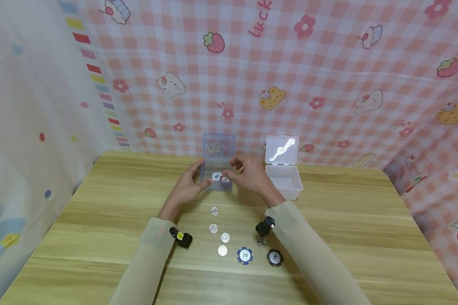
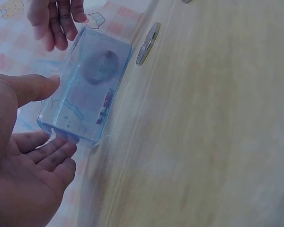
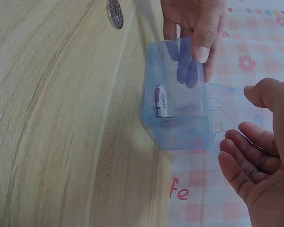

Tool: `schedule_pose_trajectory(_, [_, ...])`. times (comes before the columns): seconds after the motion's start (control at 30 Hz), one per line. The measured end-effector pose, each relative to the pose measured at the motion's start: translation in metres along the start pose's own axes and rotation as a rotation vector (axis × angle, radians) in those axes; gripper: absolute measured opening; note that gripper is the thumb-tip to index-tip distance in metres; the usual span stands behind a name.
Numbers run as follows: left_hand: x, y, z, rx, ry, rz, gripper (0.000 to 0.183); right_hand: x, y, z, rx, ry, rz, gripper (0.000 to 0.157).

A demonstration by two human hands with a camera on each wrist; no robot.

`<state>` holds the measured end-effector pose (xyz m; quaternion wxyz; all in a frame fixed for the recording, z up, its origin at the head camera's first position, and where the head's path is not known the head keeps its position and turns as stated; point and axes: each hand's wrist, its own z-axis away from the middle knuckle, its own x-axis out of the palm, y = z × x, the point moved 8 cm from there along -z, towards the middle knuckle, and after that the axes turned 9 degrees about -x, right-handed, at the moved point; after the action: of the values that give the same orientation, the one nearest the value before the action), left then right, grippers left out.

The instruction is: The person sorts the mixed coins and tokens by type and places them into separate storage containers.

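Observation:
A see-through blue plastic box (image 1: 216,185) stands at the back of the table with its lid (image 1: 219,146) raised. My left hand (image 1: 187,184) holds the box at its left end, thumb at the rim and fingers against the outer wall. Inside lie poker chips (image 3: 161,101), one white and blue, another with red on its edge. My right hand (image 1: 249,173) hovers at the box's right side. In the right wrist view, the right hand's fingers (image 3: 248,175) are loosely bent and apart from the thumb, with nothing between them.
A clear white box (image 1: 290,192), lid up, stands right of the blue one. Several silver coins (image 1: 213,228) lie nearer me, with a blue poker chip (image 1: 245,256) marked 10 and a black poker chip (image 1: 275,257). A checked cloth (image 1: 236,76) hangs behind the table.

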<state>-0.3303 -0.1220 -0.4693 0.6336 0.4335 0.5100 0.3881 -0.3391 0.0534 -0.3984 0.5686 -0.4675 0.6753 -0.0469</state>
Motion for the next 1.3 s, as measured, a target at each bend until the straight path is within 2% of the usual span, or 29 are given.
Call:
schedule_pose_trajectory(0.53, [0.0,0.002,-0.001,-0.004,-0.01,0.022,0.077,-0.012,-0.009,0.007,-0.074,-0.032,-0.019,0.03])
schedule_pose_trajectory(0.8, [0.0,0.003,-0.001,-0.004,-0.004,0.014,0.077,-0.013,-0.011,0.019,-0.065,-0.099,0.014,0.044])
schedule_pose_trajectory(1.13, [-0.002,0.002,-0.002,-0.003,-0.007,0.012,0.075,-0.016,-0.017,0.032,-0.034,-0.15,0.071,0.054])
schedule_pose_trajectory(1.3, [0.001,0.011,0.002,0.014,-0.027,0.039,0.075,-0.019,-0.018,0.042,-0.014,-0.187,0.055,0.067])
